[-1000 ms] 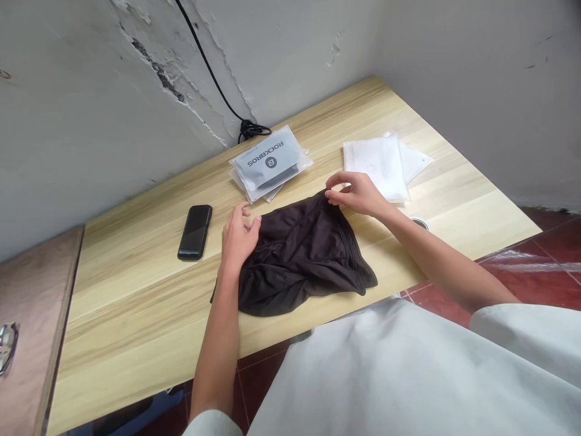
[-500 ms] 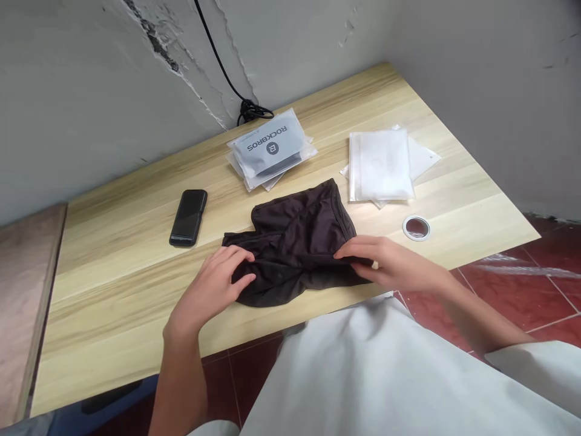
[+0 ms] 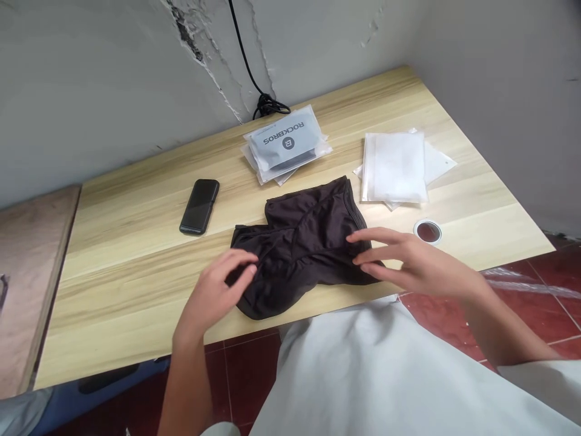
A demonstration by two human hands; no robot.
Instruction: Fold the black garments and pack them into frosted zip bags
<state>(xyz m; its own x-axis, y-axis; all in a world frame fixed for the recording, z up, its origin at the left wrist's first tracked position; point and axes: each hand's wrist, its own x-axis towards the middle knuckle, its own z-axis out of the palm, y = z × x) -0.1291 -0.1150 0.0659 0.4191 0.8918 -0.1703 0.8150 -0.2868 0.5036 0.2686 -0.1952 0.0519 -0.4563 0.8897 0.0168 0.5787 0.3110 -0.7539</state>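
Observation:
A dark, stretchy garment (image 3: 313, 236) of thin cloth lies folded on the table in front of me. Its kind cannot be made out; a stitched hem runs along its right side, and seams cross the middle. At its left part, my left hand (image 3: 218, 284) hovers with curved fingers, thumb and fingertips slightly apart over the cloth. My right hand (image 3: 403, 260) is spread at the lower right corner, its fingertips on or just over the fabric. Neither hand visibly grips it.
A black phone (image 3: 200, 206) lies left on the wooden table (image 3: 131, 272). Behind the garment are ROCKBROS packets (image 3: 285, 144) beside a coiled black cable (image 3: 271, 106). Clear plastic bags (image 3: 397, 166) are stacked at right, with a tape roll (image 3: 427, 231) nearer the edge.
My right fingers have let go of the garment's edge and spread. My left hand has loosened from the cloth, whose lower left edge lies rounder and flatter. The view has shifted slightly.

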